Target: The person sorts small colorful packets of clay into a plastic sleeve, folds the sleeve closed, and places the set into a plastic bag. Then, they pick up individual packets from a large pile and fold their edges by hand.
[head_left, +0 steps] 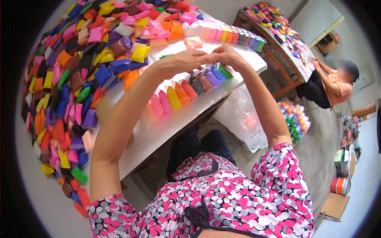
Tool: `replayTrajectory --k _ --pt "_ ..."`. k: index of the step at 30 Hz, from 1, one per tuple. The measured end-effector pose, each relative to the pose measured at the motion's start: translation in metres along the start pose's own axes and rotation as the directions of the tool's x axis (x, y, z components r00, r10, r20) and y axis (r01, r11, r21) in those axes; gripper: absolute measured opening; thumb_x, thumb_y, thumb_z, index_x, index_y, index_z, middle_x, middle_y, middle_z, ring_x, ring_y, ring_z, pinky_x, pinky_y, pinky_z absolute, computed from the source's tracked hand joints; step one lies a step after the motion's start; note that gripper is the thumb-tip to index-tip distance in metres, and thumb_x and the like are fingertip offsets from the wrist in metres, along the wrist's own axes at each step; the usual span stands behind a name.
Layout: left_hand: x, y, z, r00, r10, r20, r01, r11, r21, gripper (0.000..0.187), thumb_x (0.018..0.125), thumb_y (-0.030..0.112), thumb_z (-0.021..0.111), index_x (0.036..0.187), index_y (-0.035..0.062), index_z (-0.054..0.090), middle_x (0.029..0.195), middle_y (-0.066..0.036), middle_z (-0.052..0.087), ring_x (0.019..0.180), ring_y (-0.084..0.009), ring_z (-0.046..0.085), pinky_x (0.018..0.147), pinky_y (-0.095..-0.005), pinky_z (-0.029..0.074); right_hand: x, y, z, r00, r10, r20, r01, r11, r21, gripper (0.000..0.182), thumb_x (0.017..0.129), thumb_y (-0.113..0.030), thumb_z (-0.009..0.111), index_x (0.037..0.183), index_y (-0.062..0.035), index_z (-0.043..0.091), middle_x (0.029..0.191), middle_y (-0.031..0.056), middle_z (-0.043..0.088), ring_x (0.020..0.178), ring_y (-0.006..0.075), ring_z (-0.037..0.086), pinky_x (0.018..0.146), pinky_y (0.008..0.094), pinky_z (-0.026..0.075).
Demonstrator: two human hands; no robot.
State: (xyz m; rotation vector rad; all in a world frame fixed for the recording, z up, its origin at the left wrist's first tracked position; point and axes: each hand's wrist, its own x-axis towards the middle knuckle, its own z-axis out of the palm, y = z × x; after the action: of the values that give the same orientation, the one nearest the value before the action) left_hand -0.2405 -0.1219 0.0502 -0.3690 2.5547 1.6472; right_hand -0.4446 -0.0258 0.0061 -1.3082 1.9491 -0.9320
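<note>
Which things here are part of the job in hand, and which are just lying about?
Apparently part of the job:
left hand and right hand, fingers close together
nearer row of coloured packets
white table
heaped loose packets, probably

Seemingly just lying about:
translucent plastic bag beside the table
bundled packets on the floor
wooden board at far right

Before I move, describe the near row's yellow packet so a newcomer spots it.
Find the white table's near edge. Along it: a row of multicoloured packets. The slim yellow packet sits between a pink one and an orange one, the only yellow in that row.
</note>
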Motion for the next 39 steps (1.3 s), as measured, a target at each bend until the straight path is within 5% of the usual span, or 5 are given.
replayTrajectory --k 7,15,20,26,39 --pt "-0.114 0.018 -0.019 0.971 0.086 -0.222 0.013 0.912 0.411 0.08 0.084 0.042 0.071 0.144 0.0001 0.038 0.133 -0.019 0.055 0.122 -0.0286 0.052 0.104 -0.0362 0.041 -0.033 -0.029 0.001 0.83 -0.415 -0.372 0.285 0.89 -0.357 0.027 0.094 -0.027 0.063 0.092 -0.0004 0.07 0.073 0.0028 0.066 0.065 0.0088 0.058 0.058 0.026 0.047" --pt "-0.207 -0.006 0.028 0.878 0.241 -0.414 0.139 0.699 0.701 0.123 0.056 0.035 0.088 0.153 0.0039 0.019 0.153 -0.021 0.029 0.143 -0.0359 0.027 0.117 -0.0441 0.02 -0.055 -0.117 0.073 0.785 -0.585 0.202 0.615 0.776 -0.141 0.028 0.097 -0.024 0.055 0.103 0.0009 0.066 0.086 0.018 0.066 0.073 0.0288 0.061 0.072 0.0395 0.049" --pt "-0.218 -0.016 0.074 0.818 0.074 -0.571 0.387 0.663 0.64 0.13 0.054 0.041 0.087 0.154 0.0079 0.012 0.156 -0.019 0.022 0.145 -0.0357 0.021 0.115 -0.0586 0.013 -0.047 -0.135 0.101 0.756 -0.4 0.519 0.542 0.827 -0.152 0.041 0.102 -0.034 0.046 0.117 -0.0004 0.065 0.109 0.0163 0.068 0.096 0.0253 0.064 0.087 0.0349 0.049" --pt "-0.206 -0.044 0.088 0.731 0.107 -0.674 0.454 0.662 0.597 0.13 0.055 0.049 0.085 0.154 0.0062 0.011 0.155 -0.017 0.025 0.145 -0.0335 0.022 0.114 -0.0596 0.011 -0.039 -0.119 0.121 0.691 -0.483 0.538 0.586 0.81 -0.025 0.048 0.1 -0.04 0.046 0.103 0.0032 0.068 0.089 0.0228 0.067 0.077 0.0325 0.062 0.076 0.0421 0.049" --pt "-0.207 -0.046 0.101 0.623 0.217 -0.751 0.46 0.675 0.577 0.133 0.051 0.062 0.081 0.15 0.0001 0.017 0.153 -0.017 0.029 0.143 -0.0338 0.027 0.115 -0.0586 0.01 -0.037 -0.138 0.124 0.641 -0.472 0.606 0.583 0.812 0.015 0.053 0.103 -0.042 0.039 0.108 0.0014 0.069 0.104 0.0162 0.07 0.095 0.028 0.064 0.092 0.0367 0.048"
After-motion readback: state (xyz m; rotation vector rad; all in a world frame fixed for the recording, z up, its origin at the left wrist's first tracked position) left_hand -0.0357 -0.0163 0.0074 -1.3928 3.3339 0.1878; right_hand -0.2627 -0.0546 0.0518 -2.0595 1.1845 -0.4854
